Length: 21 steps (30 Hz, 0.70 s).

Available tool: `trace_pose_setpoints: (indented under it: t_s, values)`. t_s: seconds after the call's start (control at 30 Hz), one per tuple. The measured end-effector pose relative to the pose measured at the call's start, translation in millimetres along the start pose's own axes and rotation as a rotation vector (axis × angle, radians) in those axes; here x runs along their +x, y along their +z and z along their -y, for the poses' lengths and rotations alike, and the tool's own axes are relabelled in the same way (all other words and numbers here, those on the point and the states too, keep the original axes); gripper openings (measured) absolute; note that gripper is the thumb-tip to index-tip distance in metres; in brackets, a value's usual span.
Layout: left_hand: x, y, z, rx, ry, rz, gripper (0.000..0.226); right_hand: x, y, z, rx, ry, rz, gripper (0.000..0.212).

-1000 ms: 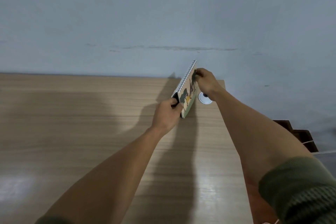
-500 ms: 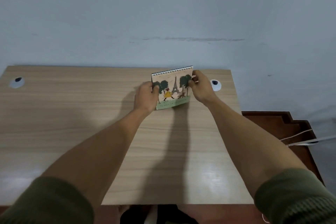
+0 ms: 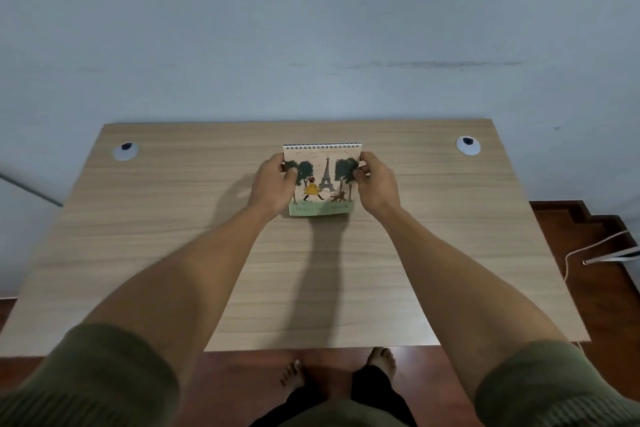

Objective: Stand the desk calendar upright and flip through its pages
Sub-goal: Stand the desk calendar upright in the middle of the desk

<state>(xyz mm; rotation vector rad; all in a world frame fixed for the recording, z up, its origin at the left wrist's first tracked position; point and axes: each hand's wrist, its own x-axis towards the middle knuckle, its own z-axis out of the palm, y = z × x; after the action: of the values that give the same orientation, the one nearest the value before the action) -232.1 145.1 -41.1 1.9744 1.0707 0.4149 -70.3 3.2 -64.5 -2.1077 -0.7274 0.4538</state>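
The desk calendar [image 3: 322, 180] faces me at the middle rear of the wooden desk [image 3: 173, 253], its spiral binding on top. Its cover shows the Eiffel Tower, two trees and a figure in yellow above a green strip. Its bottom edge rests on the desk and it leans back. My left hand [image 3: 273, 185] grips its left edge, thumb on the cover. My right hand [image 3: 375, 184] grips its right edge the same way.
Two round grey cable grommets sit in the desk's rear corners, one at the left [image 3: 125, 150] and one at the right [image 3: 468, 145]. A pale blue wall stands behind the desk. A white cable [image 3: 595, 246] lies on the dark floor at the right. My bare feet show below the front edge.
The calendar has turned from edge-on to facing me and come down onto the desk, with both hands still on its sides. My view has swung left and tilted down, so the whole desk shows.
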Motion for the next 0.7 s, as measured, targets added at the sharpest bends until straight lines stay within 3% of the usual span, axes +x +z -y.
trace_pose_setpoints:
  t_s: [0.3,0.7]
  values:
    - [-10.4,-48.6,45.6,-0.073,-0.008,0.010,0.028,-20.5,58.2,36.3,0.026,0.022,-0.008,0.035]
    - [-9.9,-55.0,66.4,-0.163,0.006,0.017,0.035,-20.7,73.8,43.8,0.006,0.047,-0.023,0.033]
